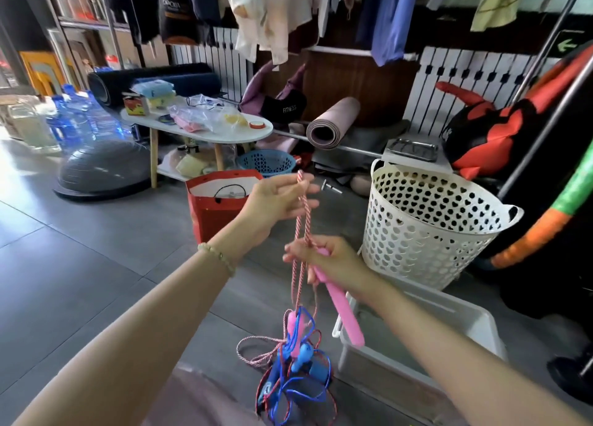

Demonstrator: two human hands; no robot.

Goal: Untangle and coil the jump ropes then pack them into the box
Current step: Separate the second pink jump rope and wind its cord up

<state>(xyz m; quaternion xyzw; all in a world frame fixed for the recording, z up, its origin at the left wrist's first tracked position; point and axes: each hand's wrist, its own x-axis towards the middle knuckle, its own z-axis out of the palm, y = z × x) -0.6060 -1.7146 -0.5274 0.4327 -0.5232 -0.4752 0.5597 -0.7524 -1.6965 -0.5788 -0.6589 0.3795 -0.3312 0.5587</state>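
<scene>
The tangle point(290, 358) hangs lowest and nearest, straight below both hands. It is a knot of blue rope point(325, 366) and pink rope point(303, 220) with a second pink handle and blue handles caught in it. It looks light and limp, and the cords are thin, soft and likely to snag on one another. The hard handles are probably the safest places to take hold, and loops should be drawn out gently rather than yanked.

The box point(479, 324) sits on the floor just right of the tangle, below the right hand point(333, 260). That hand's grip is closed round the top of a stiff pink handle point(343, 307), which slants down over the box's near corner. The pink rope passes through the same grip.

Above and slightly farther out, the left hand point(279, 201) pinches the top of a loop of pink rope between its fingertips. Two strands run taut from this grip down to the right hand's grip, then go slack into the tangle.
</scene>
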